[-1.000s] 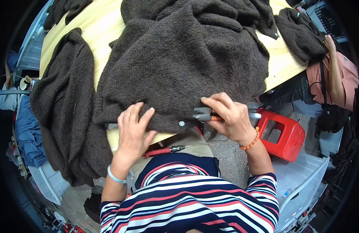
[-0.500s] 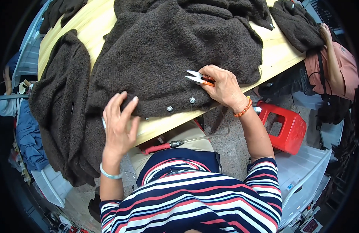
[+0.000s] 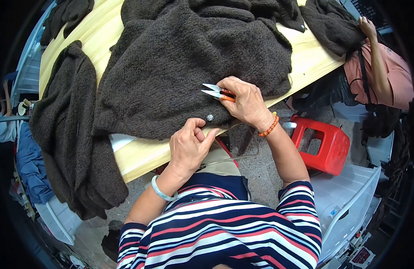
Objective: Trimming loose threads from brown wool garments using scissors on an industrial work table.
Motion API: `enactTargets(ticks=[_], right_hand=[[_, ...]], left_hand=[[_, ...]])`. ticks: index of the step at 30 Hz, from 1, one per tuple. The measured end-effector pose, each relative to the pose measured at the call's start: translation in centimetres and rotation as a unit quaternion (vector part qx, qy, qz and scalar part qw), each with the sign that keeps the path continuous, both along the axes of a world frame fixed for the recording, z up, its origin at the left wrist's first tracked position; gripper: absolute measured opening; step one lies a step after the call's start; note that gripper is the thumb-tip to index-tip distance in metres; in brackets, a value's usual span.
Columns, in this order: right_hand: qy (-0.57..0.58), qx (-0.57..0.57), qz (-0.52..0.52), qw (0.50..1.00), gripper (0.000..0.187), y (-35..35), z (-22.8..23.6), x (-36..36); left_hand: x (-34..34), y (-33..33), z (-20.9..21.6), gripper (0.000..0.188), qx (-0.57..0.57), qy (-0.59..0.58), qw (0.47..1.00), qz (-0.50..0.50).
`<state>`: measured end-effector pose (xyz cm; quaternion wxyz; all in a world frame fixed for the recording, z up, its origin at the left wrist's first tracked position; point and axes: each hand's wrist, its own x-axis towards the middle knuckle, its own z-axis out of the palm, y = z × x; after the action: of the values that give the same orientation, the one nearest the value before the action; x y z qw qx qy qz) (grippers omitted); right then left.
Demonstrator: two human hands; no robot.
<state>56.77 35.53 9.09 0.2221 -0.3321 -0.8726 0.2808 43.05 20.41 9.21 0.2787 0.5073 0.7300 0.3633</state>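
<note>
A dark brown knitted garment (image 3: 171, 71) lies spread over the table in front of me. My right hand (image 3: 245, 102) rests on it, closed around orange-handled thread snips (image 3: 213, 91) whose two blades stand apart and point left. By the garment's near edge my left hand (image 3: 188, 145) has its fingers curled in and its thumb out. Whether anything is between those fingers is hidden. Just beyond its fingertips a round sparkling button (image 3: 210, 118) sits on the knit, below the snips.
More brown knits lie left (image 3: 66, 125) and far right (image 3: 330, 24) on the pale wooden table (image 3: 140, 157). A person in a pink top (image 3: 386, 76) holds the far-right knit. A red plastic stool (image 3: 334, 150) stands right, above a whitish bin (image 3: 350, 193). Blue cloth (image 3: 32, 166) lies left.
My left hand has moved right along the garment's near edge, its spread fingers now curled beside the button. The right hand keeps the snips in nearly the same place over the knit.
</note>
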Motion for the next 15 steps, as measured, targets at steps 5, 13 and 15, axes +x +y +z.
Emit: enactTargets(ticks=[5,13,15], right_hand=[[0.011,-0.001,0.001,1.0,0.025,0.1,0.1,0.2],[0.047,-0.006,0.012,0.999,0.034,-1.7,2.8,2.4],[0.041,0.014,0.0,0.999,0.04,-2.7,3.2,3.7]], left_hand=[[0.4,0.2,-1.0,0.019,-0.005,-0.059,0.998,0.015],[-0.1,-1.1,-0.4,0.006,0.002,-0.219,0.975,0.038],[-0.1,-1.6,-0.3,0.006,0.016,-0.233,0.971,0.041]])
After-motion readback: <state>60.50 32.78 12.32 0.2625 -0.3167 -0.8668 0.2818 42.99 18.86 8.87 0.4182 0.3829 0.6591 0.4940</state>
